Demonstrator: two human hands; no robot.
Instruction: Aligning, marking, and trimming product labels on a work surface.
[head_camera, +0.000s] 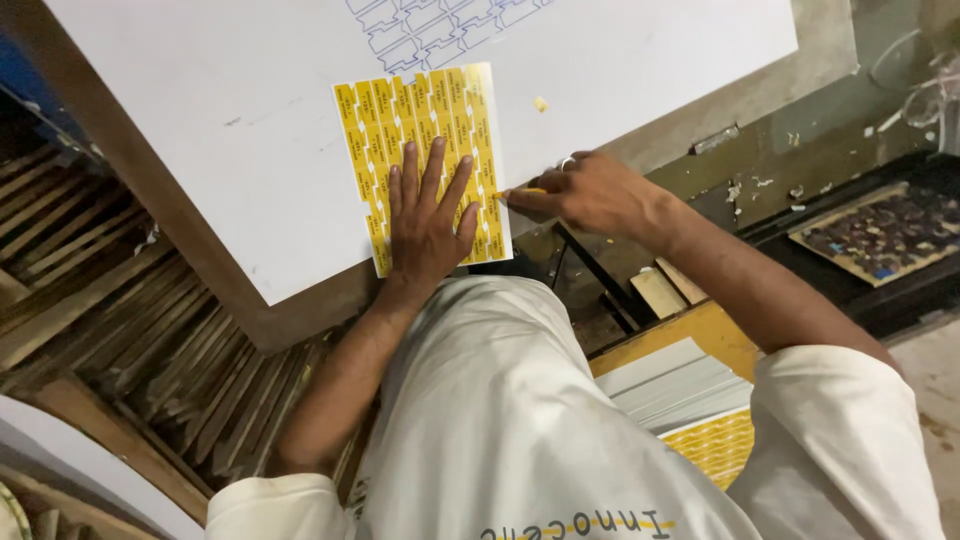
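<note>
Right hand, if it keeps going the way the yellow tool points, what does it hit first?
The right hand points left along its thin yellow tool, whose tip sits at the right edge of the yellow label sheet. Going straight on, it would likely meet the left hand pressed flat there; depth is unclear.

Bright, even light falls on the white board (250, 120), which looks nearly washed out. Below and left of the board the wooden slats (130, 330) sit dim. Focus is soft throughout, edges slightly stretched.
</note>
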